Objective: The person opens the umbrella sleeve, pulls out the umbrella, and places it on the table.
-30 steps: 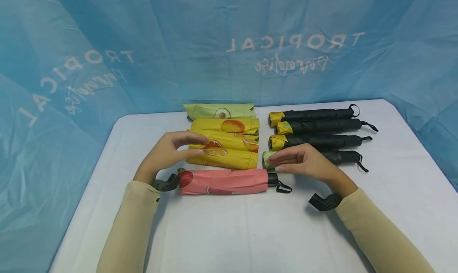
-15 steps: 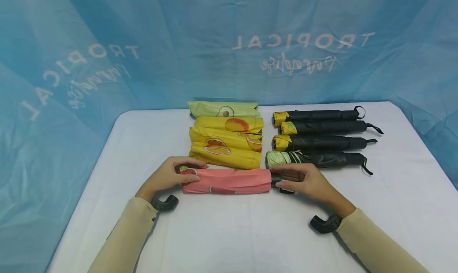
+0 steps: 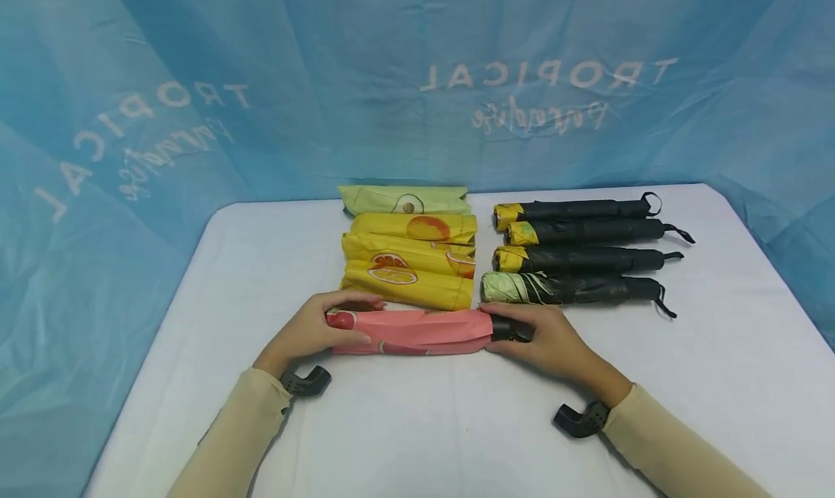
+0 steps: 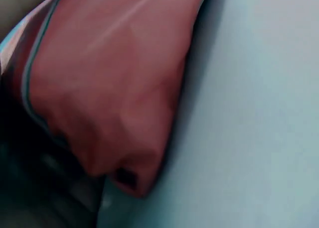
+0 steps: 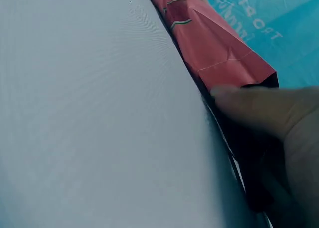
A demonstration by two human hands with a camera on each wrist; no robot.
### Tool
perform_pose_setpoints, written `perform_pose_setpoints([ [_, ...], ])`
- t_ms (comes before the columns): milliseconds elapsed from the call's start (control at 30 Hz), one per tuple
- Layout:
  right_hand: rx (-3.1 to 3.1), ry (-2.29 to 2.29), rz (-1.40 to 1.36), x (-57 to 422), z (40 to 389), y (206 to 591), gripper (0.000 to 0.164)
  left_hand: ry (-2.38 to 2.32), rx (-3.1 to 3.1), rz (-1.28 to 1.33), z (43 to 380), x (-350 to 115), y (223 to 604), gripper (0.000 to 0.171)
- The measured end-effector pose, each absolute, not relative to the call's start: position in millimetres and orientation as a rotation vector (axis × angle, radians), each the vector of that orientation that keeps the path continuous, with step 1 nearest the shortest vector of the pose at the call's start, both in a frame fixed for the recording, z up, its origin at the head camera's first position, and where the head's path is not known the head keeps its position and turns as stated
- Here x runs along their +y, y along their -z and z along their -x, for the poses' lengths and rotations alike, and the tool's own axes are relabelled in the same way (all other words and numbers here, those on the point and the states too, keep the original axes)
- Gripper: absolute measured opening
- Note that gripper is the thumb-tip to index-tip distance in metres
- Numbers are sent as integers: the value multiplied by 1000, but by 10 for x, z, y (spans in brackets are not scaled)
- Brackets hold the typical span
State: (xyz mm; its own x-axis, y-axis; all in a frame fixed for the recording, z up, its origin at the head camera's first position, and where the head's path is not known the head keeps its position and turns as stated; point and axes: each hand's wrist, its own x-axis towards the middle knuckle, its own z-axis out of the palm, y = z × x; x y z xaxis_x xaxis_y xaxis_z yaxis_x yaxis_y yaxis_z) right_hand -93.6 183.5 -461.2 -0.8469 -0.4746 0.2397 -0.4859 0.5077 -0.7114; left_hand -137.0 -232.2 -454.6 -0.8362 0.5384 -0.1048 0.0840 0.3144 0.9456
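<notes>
A folding umbrella in a pink sleeve [image 3: 417, 331] with a fruit print lies crosswise on the white table, its black handle [image 3: 512, 328] sticking out at the right. My left hand [image 3: 316, 329] holds the sleeve's left end, fingers on the far side and thumb on the near side. At the other end, my right hand [image 3: 548, 340] grips around the sleeve's opening and the handle. The right wrist view shows my thumb [image 5: 251, 103] at the sleeve's edge, over the black part. Close in the left wrist view is the pink cloth [image 4: 119, 78]; most left fingers are hidden there.
Behind the pink sleeve lie several yellow sleeves with citrus prints [image 3: 407, 284] and a green avocado sleeve [image 3: 404, 200]. Several black folded umbrellas [image 3: 593, 259] with wrist straps lie in a row at the right. A blue printed curtain [image 3: 326, 85] hangs along the table's back edge.
Both hands have come down and toward me from above the yellow sleeves and a black umbrella to the pink-sleeved umbrella's ends. The right hand has moved left and closed around its end.
</notes>
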Motion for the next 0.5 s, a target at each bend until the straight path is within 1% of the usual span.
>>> perform_pose_setpoints([
  [100, -2725, -1244, -865, 1839, 935, 4625, 60, -1581, 2212, -555, 1328, -2356, 4574, 62],
  [300, -2748, -1271, -843, 1821, 944, 4602, 54, -1631, 2217, -600, 1205, -2436, 4607, 81],
  [400, -2759, -1350, -796, 1836, 945, 4594, 51, -1595, 2233, -626, 1178, -2422, 4609, 79],
  [500, -2765, -1464, -734, 1858, 942, 4591, 49, -1532, 2291, -644, 1171, -2400, 4604, 74],
])
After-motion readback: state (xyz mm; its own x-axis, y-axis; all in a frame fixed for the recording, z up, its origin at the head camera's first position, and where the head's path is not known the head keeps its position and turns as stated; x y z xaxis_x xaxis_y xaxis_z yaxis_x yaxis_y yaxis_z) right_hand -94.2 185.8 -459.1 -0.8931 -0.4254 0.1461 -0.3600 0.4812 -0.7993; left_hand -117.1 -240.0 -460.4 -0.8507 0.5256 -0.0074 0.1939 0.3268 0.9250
